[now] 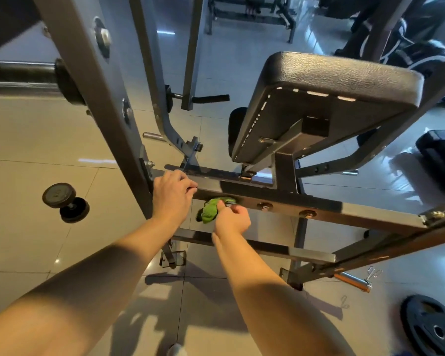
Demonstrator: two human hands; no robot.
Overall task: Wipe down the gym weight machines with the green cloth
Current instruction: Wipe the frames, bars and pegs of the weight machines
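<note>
The green cloth (212,210) is light, soft and nubbly, and I judge it will bunch easily. My right hand (231,219) pinches it in a wad, fingers curled, against the side face of the steel crossbar (319,204), beside a round bolt (265,206). My left hand (172,192) curls its fingers over the crossbar's hard, square top edge.

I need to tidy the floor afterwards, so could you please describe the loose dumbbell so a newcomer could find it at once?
Start at the weight machine's slanted grey upright. On the tiled floor left of it, clear of the frame, lies the dumbbell. It is short with two round dark heads, unlike the flat holed weight plate at lower right.
</note>
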